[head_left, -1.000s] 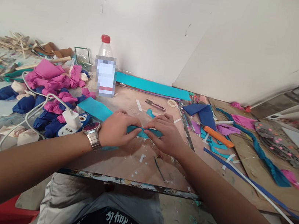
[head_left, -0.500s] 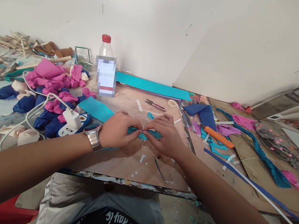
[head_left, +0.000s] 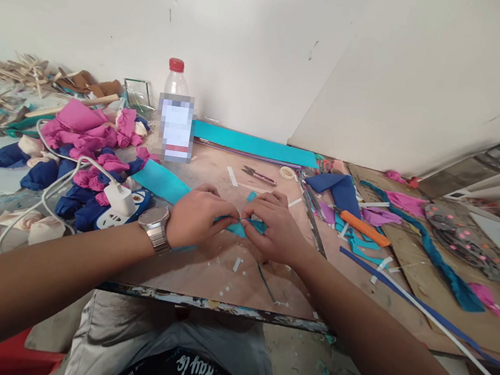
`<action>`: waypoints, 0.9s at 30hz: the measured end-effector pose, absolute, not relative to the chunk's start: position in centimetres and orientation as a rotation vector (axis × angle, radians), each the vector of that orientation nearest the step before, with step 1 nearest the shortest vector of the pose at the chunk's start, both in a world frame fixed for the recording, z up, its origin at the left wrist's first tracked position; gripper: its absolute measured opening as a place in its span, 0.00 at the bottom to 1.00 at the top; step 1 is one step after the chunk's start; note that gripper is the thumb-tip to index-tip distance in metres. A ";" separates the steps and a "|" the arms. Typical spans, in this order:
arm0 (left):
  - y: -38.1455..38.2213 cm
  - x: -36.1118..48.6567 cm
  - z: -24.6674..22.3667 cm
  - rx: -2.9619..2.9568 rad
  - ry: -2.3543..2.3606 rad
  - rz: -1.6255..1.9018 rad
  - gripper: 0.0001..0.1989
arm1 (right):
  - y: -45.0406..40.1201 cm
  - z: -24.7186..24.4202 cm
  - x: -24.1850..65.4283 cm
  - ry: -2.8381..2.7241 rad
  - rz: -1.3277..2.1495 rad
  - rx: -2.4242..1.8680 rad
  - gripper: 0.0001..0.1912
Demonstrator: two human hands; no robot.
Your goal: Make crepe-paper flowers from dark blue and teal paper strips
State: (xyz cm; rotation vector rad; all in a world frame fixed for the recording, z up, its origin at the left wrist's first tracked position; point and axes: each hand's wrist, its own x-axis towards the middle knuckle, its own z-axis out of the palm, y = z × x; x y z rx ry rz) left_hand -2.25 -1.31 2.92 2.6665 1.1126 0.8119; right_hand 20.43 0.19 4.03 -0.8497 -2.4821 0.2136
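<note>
Between my fingertips is a strip of turquoise fabric (head_left: pixel 238 229), pinched from both sides near the middle of the table. My left hand (head_left: pixel 197 217), with a metal watch (head_left: pixel 155 224) on its wrist, has thumb and forefinger closed on the strip. Facing it, my right hand (head_left: pixel 271 225) pinches the same piece, and the fingertips of both hands nearly meet. A wider length of turquoise fabric (head_left: pixel 162 181) runs out to the left from behind my left hand. Much of the held piece is hidden by the fingers.
Left of my hands lie magenta fabric rosettes (head_left: pixel 82 120), navy ones (head_left: pixel 42 174), a power strip (head_left: pixel 116 213) and a white cable (head_left: pixel 46 196). Thread snips (head_left: pixel 260 175), a tape roll (head_left: pixel 287 172) and a phone (head_left: pixel 175 127) against a bottle (head_left: pixel 176 81) are behind. An orange-handled knife (head_left: pixel 365 228) lies right.
My fingers have shifted slightly on the turquoise fabric; more of it shows below and between the fingertips. Both hands remain in nearly the same place.
</note>
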 end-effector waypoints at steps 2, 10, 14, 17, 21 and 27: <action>-1.3 -2.3 2.9 2.662 1.129 0.806 0.11 | 0.3 4.0 20.5 -2.465 0.206 -0.840 0.04; -1.1 -2.4 2.8 2.606 1.202 0.835 0.08 | 0.8 3.8 20.9 -2.465 0.156 -0.865 0.03; -1.2 -2.5 3.1 2.551 1.283 0.852 0.08 | 1.3 3.8 21.3 -2.406 0.074 -0.916 0.03; -1.4 -2.5 3.5 2.502 1.345 0.871 0.09 | 1.7 3.7 21.6 -2.380 0.051 -0.928 0.03; -1.5 -2.5 3.9 2.441 1.413 0.914 0.11 | 2.0 3.6 21.8 -2.360 0.052 -0.935 0.03; -1.1 -2.7 3.9 2.429 1.454 0.936 0.08 | 2.0 3.6 21.8 -2.332 0.071 -0.962 0.03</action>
